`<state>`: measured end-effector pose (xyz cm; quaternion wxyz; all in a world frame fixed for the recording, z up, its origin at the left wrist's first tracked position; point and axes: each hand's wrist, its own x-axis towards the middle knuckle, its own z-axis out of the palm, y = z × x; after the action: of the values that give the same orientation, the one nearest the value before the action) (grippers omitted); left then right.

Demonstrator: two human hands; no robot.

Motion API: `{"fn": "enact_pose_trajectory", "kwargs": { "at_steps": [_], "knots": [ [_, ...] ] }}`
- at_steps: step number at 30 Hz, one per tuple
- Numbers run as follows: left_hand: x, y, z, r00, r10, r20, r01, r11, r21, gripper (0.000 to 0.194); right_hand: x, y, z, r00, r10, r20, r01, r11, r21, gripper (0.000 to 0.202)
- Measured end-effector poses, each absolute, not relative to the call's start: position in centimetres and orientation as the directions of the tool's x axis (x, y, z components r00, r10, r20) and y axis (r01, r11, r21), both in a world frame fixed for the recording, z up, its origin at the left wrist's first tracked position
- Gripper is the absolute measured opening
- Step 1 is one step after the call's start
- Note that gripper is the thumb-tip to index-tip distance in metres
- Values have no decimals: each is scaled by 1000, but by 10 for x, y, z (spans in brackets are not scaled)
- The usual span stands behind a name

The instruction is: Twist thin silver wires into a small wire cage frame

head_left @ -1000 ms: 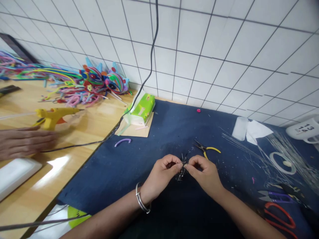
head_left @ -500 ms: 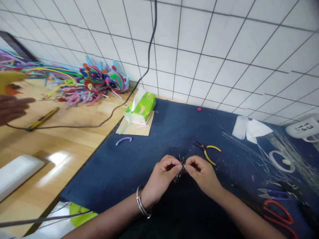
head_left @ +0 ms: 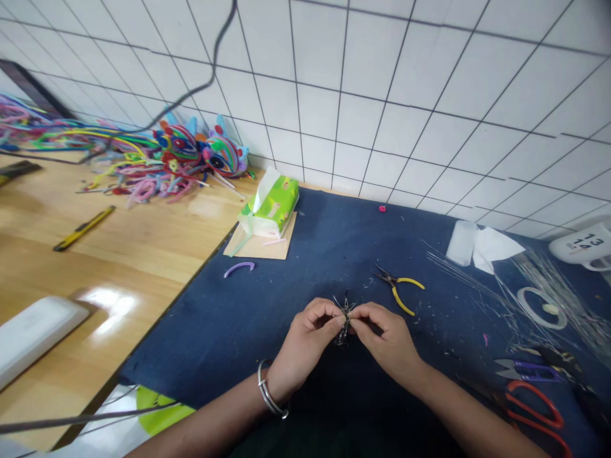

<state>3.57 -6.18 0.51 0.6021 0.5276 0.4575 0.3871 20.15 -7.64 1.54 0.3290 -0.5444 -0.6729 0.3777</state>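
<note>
Between my two hands is a small dark bundle of thin wires (head_left: 342, 338), with several fine ends sticking out at the top. My left hand (head_left: 311, 337), with silver bangles at the wrist, pinches it from the left between thumb and forefinger. From the right, my right hand (head_left: 386, 332) pinches it the same way. The fingertips nearly meet and hide part of the wire piece. Yellow-handled pliers (head_left: 400, 289) lie spread on the dark blue cloth (head_left: 205, 337), just beyond my right hand.
Loose straight wires (head_left: 568, 299), a white ring (head_left: 541, 308), purple snips (head_left: 529, 371) and red-handled scissors (head_left: 534, 404) lie at the right, near a mug (head_left: 582, 247). A green tissue pack (head_left: 272, 207), a yellow cutter (head_left: 84, 228) and colourful pipe cleaners (head_left: 147, 175) are to the left.
The other person's hand and the yellow tool at the left edge have moved mostly out of view. The black cable has swung left. My hands keep their pinch, the wire piece slightly turned.
</note>
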Motion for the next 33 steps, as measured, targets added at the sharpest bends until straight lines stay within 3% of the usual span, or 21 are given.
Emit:
{"fn": "enact_pose_trajectory", "kwargs": {
  "at_steps": [17, 21, 27, 30, 33],
  "knots": [
    [33, -61, -2, 310, 947, -81, 83, 58, 995, 14, 203, -73, 11, -262, 944, 201, 582, 321, -748, 11],
    [30, -60, 3, 343, 938, 48, 170, -112, 979, 12, 205, -72, 19, -288, 939, 188, 615, 332, -715, 13],
    [26, -61, 19, 375, 899, 225, 368, -367, 854, 10, 210, -73, 34, -328, 919, 217, 696, 391, -603, 14],
    [24, -59, 24, 337, 911, 238, 324, -349, 879, 8, 214, -73, 40, -313, 923, 223, 722, 384, -575, 14],
    [23, -56, 24, 307, 938, 159, 119, -204, 972, 11, 215, -72, 41, -306, 927, 216, 718, 374, -587, 13]
  ]
}}
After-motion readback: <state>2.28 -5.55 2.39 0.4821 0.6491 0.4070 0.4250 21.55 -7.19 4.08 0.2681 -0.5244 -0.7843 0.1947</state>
